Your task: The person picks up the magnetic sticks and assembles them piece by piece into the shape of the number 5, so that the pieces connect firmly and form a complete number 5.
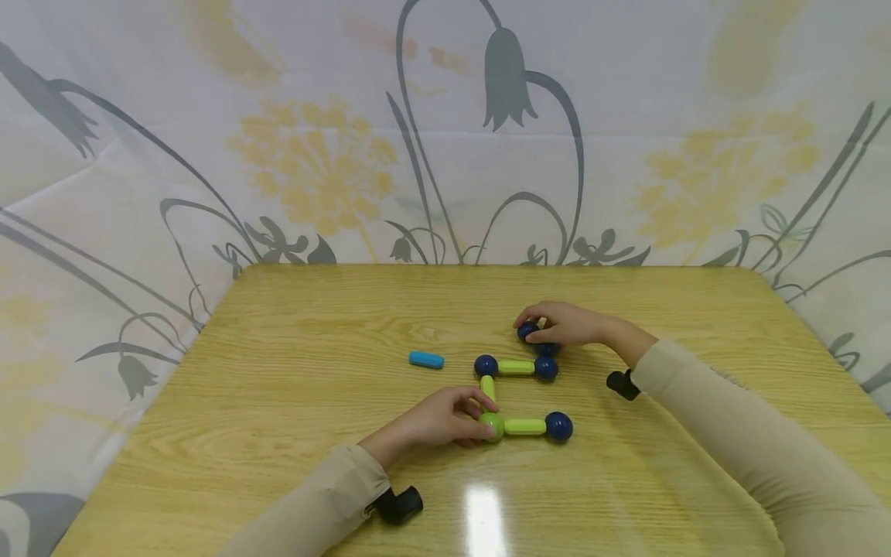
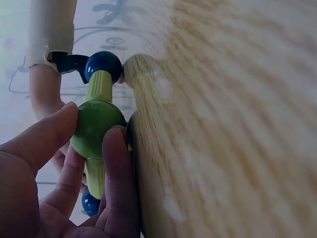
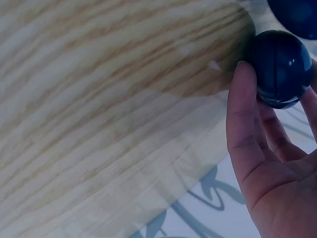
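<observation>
My left hand pinches a green ball between thumb and fingers, low over the wooden table. From that ball one light green rod runs right to a dark blue ball. Another light green rod leads away to a second dark blue ball, and a third rod joins that one to a further blue ball. Farther back, my right hand grips a separate dark blue ball. One more dark blue ball lies partly hidden beneath this hand.
A short bright blue rod lies on the wooden table, left of the joined pieces. Behind the table hangs a cloth with a flower print. Black wrist straps with small dark devices show at both sleeves.
</observation>
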The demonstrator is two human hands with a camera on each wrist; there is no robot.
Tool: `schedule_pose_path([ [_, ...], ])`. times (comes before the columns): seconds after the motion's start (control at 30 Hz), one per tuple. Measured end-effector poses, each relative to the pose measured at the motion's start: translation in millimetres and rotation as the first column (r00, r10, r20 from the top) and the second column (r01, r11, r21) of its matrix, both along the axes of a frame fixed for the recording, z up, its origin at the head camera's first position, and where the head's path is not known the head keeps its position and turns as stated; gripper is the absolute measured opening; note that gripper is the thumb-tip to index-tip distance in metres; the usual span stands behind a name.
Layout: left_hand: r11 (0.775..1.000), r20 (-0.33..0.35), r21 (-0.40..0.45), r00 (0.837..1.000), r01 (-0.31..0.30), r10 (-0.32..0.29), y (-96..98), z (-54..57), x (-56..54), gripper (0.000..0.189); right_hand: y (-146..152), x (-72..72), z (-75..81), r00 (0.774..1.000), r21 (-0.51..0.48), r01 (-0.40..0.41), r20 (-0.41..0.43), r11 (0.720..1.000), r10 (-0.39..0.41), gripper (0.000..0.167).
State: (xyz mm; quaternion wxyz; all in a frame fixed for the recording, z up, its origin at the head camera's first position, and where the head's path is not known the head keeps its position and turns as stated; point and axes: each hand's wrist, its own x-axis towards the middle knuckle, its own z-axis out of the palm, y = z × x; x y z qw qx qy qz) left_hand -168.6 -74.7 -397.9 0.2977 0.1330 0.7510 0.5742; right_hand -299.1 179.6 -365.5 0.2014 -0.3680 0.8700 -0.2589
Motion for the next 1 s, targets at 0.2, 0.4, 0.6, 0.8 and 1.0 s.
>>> schedule_pose_path([
  [0.2, 1.0, 0.008, 0.001, 1.0, -0.008, 0.008, -0.5, -0.8, 1.0, 0.025, -4.1, 5.4, -1.4, 1.0, -0.019, -0.007, 0.03, 1.0, 0.007, 0.035],
  [0.4, 1.0, 0.002, 0.008, 1.0, -0.003, 0.003, -0.4, -2.0, 0.4, 0.025, 0.7, 6.4, 0.4, 0.999, -0.009, 0.042, 0.03, 0.999, -0.042, 0.04],
  [0.6, 1.0, -0.008, 0.006, 1.0, 0.006, -0.006, 0.7, -1.3, 0.6, 0.027, 23.5, 19.2, 14.2, 0.992, -0.062, 0.101, -0.066, 0.993, -0.105, 0.038],
  [0.8, 1.0, -0.021, 0.005, 1.0, 0.003, -0.003, 1.2, -1.3, 1.9, 0.028, 63.6, 42.9, 17.5, 0.979, -0.055, 0.146, -0.135, 0.988, -0.152, 0.027],
  [1.0, 1.0, -0.024, 0.005, 1.0, 0.012, -0.012, 1.3, -2.2, 1.8, 0.028, 100.1, 68.3, 8.0, 0.966, 0.016, 0.205, -0.165, 0.979, -0.199, 0.025],
])
